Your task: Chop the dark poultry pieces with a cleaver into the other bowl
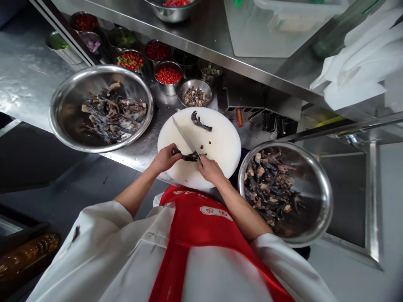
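Note:
On the round white cutting board, my left hand grips the leg end of a dark chicken foot. My right hand is closed round the handle of a knife, whose blade points away to the upper left. The knife's handle end lies over the toes of the foot; whether the edge touches them I cannot tell. A second black chicken foot rests at the board's far side. Small dark cut bits are scattered near the blade.
Steel bowls of chicken feet stand left and right of the board. Behind it are tins of chopped red chilli and a small bowl of chopped bits. A knife rack and steel shelf border the back.

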A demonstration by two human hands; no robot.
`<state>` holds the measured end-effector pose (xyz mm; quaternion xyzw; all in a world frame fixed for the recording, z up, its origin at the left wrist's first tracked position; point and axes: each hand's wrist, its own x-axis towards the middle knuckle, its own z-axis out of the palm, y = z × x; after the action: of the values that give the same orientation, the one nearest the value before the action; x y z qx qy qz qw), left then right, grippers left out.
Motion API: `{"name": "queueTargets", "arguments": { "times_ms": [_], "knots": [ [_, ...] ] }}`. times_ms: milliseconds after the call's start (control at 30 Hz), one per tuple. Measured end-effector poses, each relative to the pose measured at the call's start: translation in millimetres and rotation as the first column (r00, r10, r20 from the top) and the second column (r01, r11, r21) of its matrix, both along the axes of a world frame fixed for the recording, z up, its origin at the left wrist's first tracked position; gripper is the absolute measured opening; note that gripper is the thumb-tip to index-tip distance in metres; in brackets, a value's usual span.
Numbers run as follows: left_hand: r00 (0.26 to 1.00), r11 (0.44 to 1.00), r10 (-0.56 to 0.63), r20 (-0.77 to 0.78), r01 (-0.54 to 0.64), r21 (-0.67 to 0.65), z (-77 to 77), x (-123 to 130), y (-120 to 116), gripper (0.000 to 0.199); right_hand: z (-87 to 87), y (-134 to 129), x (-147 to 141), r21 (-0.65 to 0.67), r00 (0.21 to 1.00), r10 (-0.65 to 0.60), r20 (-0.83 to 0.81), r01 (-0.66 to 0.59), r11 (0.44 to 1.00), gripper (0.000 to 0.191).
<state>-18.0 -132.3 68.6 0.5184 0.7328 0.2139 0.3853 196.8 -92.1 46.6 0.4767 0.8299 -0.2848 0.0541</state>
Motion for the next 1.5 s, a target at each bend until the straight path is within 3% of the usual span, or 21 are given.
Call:
{"name": "queueTargets", "arguments": {
  "times_ms": [167,300,400,533,667,800,1000,1167,1333,1400,1500],
  "knots": [
    [0.991,0.995,0.045,0.130,-0.033,-0.093,-7.3,-14,-1,0.020,-13.7,7,6,-0.043,0.999,-0.018,-0.048,0.016,0.999,0.030],
    [0.941,0.956,0.221,0.255,-0.156,-0.249,-32.6,-27,7,0.023,-18.1,6,13,-0.094,0.976,-0.129,-0.173,0.114,0.989,0.023],
    [0.955,0.947,0.295,0.025,-0.289,-0.140,-55.7,-26,19,0.018,-13.4,-1,16,-0.152,0.954,-0.202,-0.223,0.170,0.974,0.022],
    [0.897,0.944,0.300,-0.326,-0.328,-0.034,-73.1,-14,29,0.019,0.5,-13,12,-0.186,0.921,-0.266,-0.286,0.219,0.958,0.028],
    [0.825,0.927,0.297,-0.481,-0.370,-0.064,-74.8,-7,28,0.026,3.7,-20,-5,-0.155,0.924,-0.241,-0.298,0.203,0.967,0.031],
    [0.789,0.892,0.346,-0.508,-0.444,-0.082,-74.7,-14,16,0.023,-6.5,-32,-28,-0.103,0.973,-0.118,-0.199,0.099,0.990,0.034],
    [0.706,0.754,0.572,-0.417,-0.653,-0.071,-83.8,-20,-16,0.023,-11.1,-57,-50,-0.081,0.994,0.006,-0.111,-0.015,0.997,0.042],
    [0.694,0.709,0.654,-0.302,-0.701,-0.075,-89.0,-19,-14,0.027,0.4,-51,-51,-0.117,0.992,-0.044,-0.122,0.030,0.993,0.042],
    [0.666,0.679,0.696,-0.267,-0.732,-0.055,-91.9,-23,-4,0.027,21.8,-44,-49,-0.027,0.970,-0.104,-0.222,0.100,0.995,0.048],
    [0.659,0.671,0.702,-0.271,-0.739,-0.057,-93.4,-23,-4,0.028,21.4,-48,-51,-0.025,0.973,-0.111,-0.205,0.108,0.994,0.050],
    [0.667,0.677,0.694,-0.272,-0.733,-0.072,-94.1,-22,-4,0.029,6.6,-55,-59,-0.078,0.995,-0.056,-0.083,0.049,0.996,0.048]
  ]
}}
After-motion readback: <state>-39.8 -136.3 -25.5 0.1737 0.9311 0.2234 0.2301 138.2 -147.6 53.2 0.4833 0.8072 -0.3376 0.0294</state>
